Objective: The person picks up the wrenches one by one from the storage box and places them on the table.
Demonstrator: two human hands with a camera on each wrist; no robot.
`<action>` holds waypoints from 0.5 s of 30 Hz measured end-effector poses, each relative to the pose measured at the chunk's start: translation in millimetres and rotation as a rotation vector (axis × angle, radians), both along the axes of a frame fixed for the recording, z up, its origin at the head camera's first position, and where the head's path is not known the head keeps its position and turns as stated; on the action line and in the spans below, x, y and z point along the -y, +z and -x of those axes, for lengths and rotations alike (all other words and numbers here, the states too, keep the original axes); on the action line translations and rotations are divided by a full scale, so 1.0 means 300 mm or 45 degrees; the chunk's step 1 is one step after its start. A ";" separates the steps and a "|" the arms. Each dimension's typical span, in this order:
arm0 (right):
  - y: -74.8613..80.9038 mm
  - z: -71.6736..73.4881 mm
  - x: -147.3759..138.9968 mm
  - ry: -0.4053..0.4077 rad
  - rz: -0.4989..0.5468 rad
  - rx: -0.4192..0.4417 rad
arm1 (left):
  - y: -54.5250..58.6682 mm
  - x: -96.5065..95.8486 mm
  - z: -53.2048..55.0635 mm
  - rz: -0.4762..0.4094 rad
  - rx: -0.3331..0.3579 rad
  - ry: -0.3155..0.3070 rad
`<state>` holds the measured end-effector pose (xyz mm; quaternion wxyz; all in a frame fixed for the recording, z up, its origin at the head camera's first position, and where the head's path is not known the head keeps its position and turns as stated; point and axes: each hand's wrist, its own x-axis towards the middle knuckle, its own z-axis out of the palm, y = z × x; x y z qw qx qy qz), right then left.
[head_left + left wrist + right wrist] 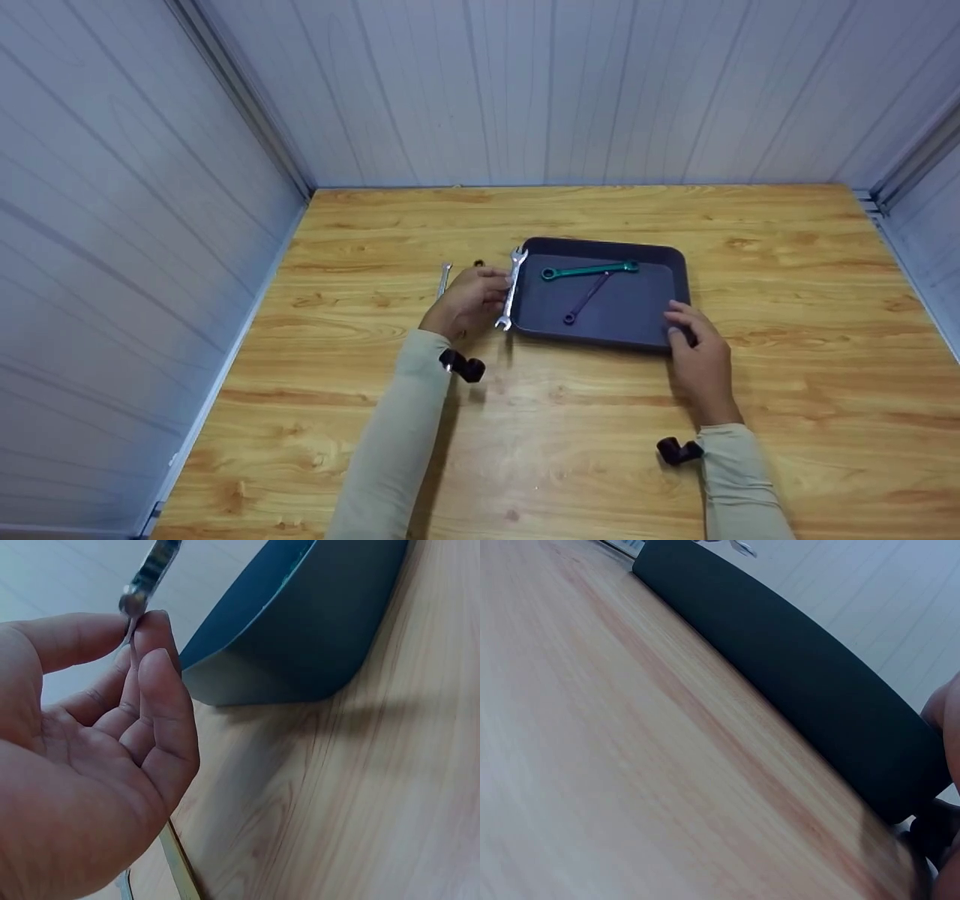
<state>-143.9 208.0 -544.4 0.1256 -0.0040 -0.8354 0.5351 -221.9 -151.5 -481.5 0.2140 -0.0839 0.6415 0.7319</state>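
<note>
My left hand [469,298] pinches a silver double open-end wrench [513,289] between thumb and fingertips. The wrench stands raised along the left rim of a dark grey tray [600,341]. In the left wrist view, part of the wrench shaft [154,574] rises from the fingertips. Inside the tray lie a green wrench [592,271] and a thin purple wrench [587,298], the green one across the purple one's upper end. At the tray's front right corner, my right hand [701,356] holds the rim, its fingers over the edge; the right wrist view cuts most of this hand off.
Left of my left hand, a small silver wrench [445,276] lies on the wooden table [570,435]. A dark ring end [478,264] pokes out behind that hand, the rest hidden. A yellowish bar [178,862] shows below it in the left wrist view. White panel walls [450,97] enclose the table.
</note>
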 end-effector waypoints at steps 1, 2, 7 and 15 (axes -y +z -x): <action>0.001 0.000 -0.001 -0.002 0.001 -0.001 | -0.001 0.001 0.000 -0.009 -0.005 0.008; 0.002 -0.001 -0.001 -0.004 0.002 0.001 | -0.003 0.002 -0.001 -0.026 -0.004 0.018; 0.007 0.002 -0.003 -0.006 -0.035 -0.035 | -0.016 0.008 -0.006 -0.026 -0.029 0.045; 0.008 0.003 0.000 0.007 -0.050 -0.055 | -0.025 0.033 -0.013 0.010 -0.060 0.071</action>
